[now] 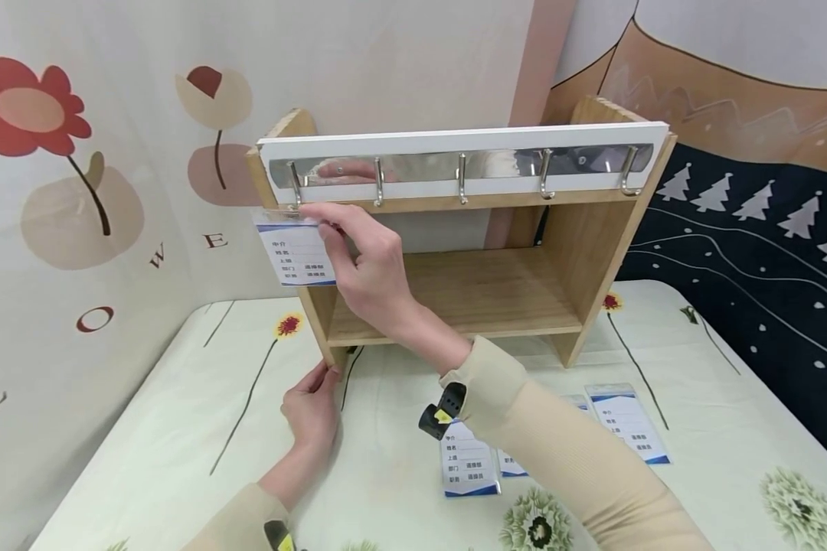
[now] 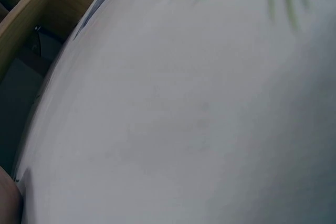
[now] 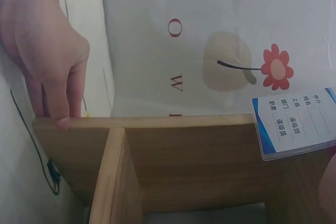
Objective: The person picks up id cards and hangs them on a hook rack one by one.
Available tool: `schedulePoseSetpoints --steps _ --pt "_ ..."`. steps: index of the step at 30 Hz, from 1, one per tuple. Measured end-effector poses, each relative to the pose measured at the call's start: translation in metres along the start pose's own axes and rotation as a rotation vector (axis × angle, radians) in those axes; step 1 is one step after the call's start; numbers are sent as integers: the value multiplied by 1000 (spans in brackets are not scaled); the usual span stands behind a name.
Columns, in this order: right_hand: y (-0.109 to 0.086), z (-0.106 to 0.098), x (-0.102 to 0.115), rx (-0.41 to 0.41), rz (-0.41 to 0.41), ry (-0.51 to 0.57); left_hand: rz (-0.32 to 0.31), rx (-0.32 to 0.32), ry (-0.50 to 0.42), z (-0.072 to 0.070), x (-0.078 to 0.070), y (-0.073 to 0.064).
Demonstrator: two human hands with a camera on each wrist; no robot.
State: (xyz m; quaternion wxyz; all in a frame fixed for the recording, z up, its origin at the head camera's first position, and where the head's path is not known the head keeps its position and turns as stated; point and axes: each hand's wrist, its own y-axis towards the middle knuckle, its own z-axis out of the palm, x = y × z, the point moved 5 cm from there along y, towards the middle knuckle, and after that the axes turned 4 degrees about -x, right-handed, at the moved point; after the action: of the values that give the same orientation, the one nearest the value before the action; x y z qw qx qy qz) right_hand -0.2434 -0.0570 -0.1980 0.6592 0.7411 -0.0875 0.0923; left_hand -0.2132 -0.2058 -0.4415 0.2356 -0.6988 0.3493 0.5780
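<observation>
My right hand pinches the top of a clear-sleeved name badge right at the leftmost hook of a hook rail. White with blue corners and printed lines, the badge hangs in front of the shelf's left side in the right wrist view. Low down, my left hand grips the foot of the wooden shelf's left side panel, its fingers lying over the panel's edge. Only a sliver of the left hand shows in the left wrist view.
A white hook rail with a shiny strip and several metal hooks spans the shelf's top front. More badges lie on the floral tablecloth: one badge by the right forearm, another badge further right. Printed curtains stand behind.
</observation>
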Motion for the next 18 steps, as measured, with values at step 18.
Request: schedulePoseSetpoints --steps 18 --pt "4 1 4 -41 -26 -71 12 -9 33 0 0 -1"
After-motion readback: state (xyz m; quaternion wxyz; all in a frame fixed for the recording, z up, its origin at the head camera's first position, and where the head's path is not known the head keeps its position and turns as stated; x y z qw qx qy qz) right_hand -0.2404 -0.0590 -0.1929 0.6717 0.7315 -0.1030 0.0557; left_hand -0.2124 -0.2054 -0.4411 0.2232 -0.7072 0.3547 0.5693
